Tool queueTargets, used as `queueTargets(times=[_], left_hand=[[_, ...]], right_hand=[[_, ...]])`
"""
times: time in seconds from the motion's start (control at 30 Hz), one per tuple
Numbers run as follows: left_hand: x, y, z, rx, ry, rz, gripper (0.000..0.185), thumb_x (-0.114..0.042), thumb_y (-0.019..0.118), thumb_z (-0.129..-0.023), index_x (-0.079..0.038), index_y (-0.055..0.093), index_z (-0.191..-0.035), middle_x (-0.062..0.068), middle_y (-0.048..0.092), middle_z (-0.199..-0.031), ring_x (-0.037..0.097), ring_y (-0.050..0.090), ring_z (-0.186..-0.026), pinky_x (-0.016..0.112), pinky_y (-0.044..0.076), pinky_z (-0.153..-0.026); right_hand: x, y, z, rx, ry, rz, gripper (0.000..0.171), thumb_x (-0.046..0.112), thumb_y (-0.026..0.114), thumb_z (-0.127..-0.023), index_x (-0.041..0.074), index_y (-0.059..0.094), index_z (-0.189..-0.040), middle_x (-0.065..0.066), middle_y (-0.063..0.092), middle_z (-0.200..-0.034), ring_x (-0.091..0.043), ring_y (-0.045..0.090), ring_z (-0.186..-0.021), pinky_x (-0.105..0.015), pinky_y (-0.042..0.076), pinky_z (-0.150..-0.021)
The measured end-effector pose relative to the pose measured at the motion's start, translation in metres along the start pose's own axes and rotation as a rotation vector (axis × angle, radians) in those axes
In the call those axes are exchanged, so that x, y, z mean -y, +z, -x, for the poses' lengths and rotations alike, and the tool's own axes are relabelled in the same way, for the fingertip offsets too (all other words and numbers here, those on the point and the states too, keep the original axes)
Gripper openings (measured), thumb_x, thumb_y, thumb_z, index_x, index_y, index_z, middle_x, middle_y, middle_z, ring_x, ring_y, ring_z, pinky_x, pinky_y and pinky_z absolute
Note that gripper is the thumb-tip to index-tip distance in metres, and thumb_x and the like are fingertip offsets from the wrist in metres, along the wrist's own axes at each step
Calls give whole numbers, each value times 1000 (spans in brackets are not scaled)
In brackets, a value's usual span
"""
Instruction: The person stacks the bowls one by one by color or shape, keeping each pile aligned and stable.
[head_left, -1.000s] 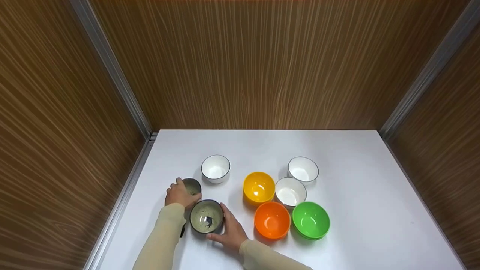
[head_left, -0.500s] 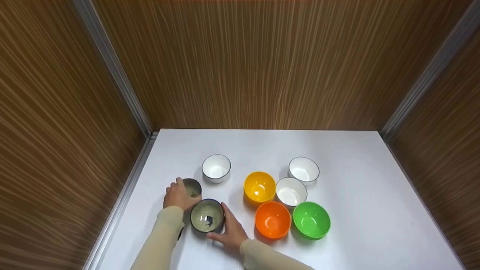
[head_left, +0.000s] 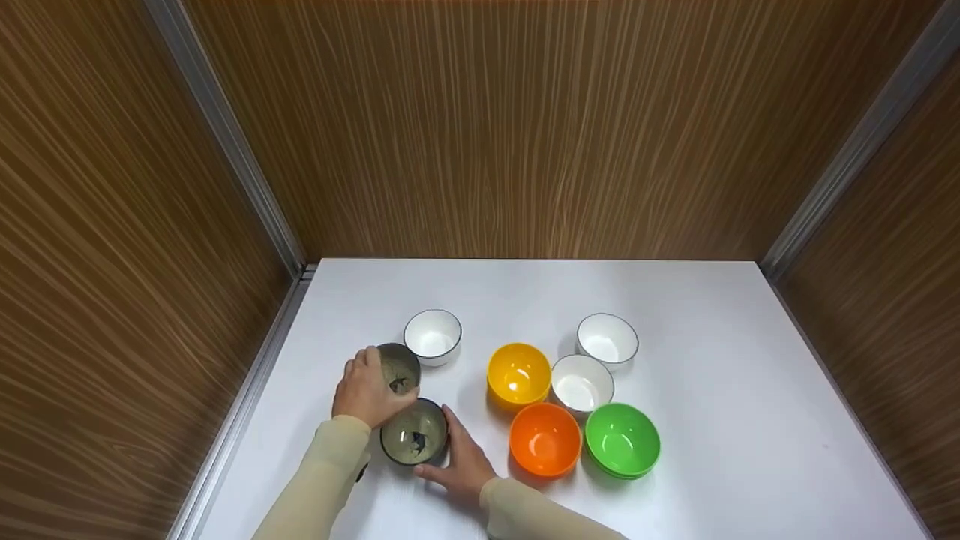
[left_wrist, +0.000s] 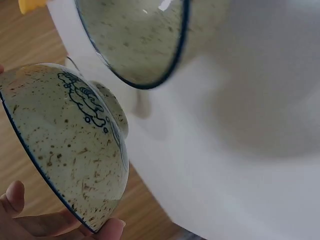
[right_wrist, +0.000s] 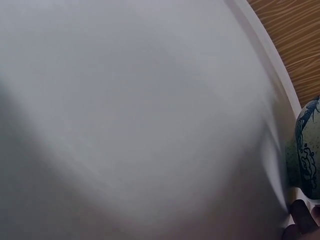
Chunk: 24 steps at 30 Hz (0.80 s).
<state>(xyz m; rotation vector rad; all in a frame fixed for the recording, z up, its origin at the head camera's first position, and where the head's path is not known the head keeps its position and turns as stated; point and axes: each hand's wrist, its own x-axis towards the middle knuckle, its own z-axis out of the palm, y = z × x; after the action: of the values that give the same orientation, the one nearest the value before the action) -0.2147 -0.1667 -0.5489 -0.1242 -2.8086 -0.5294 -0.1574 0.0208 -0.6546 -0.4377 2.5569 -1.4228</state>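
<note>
My left hand (head_left: 367, 391) grips a grey-green speckled bowl (head_left: 400, 363) by its rim, thumb and fingers at its near left side. In the left wrist view this bowl (left_wrist: 75, 145) shows brown flecks, a blue rim and a blue drawing, and its foot hangs above the white surface. Close in front of it stands a second speckled bowl (head_left: 405, 429) of the same kind, upright, with a dark figure painted inside. My right hand (head_left: 461, 461) holds that second bowl around its right side, thumb at the near edge. Only its outer wall (right_wrist: 310, 155) enters the right wrist view.
A white bowl (head_left: 432, 334) stands just behind the left-hand bowl. To the right cluster a yellow bowl (head_left: 517, 373), an orange bowl (head_left: 545, 441), stacked green bowls (head_left: 622, 441) and two white bowls (head_left: 582, 382). Wood-grain panels (head_left: 480, 135) enclose the white table (head_left: 750, 420).
The left hand has lifted its speckled bowl and brought it right and slightly away from me, closer to the second one. My right hand and its bowl have stayed almost still.
</note>
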Motion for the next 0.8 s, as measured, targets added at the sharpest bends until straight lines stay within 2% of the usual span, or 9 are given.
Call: queueTargets(times=[0.17, 0.3, 0.5, 0.8], left_hand=[[-14, -8, 14, -15, 103, 12, 89, -57, 79, -61, 4, 46, -117, 19, 54, -109, 33, 54, -95, 45, 55, -78], [-20, -11, 25, 7, 159, 28, 90, -56, 81, -60, 4, 46, -118, 19, 53, -114, 31, 52, -99, 44, 54, -82], [-23, -9, 40, 39, 203, 16, 89, -57, 80, -58, 3, 47, -116, 15, 53, -110, 29, 52, -96, 42, 54, -83], [-22, 1, 49, 58, 223, -11, 90, -59, 78, -58, 3, 47, -116, 17, 54, -111, 31, 53, -99, 43, 54, -85]], right_hand=[[3, -2, -1, 33, 64, -21, 110, 51, 79, -73, 15, 15, -154, -10, 25, -156, -26, 31, -140, -46, 26, -115], [4, -2, -1, 38, 85, -19, 111, 52, 79, -72, 16, 14, -155, -9, 25, -157, -25, 32, -139, -46, 27, -114], [4, -2, -2, 33, 92, -8, 112, 51, 81, -70, 16, 16, -154, -7, 26, -157, -23, 32, -139, -45, 27, -115], [4, -2, -2, 13, 59, 3, 112, 54, 80, -69, 17, 17, -154, -4, 28, -156, -21, 32, -139, -44, 27, -115]])
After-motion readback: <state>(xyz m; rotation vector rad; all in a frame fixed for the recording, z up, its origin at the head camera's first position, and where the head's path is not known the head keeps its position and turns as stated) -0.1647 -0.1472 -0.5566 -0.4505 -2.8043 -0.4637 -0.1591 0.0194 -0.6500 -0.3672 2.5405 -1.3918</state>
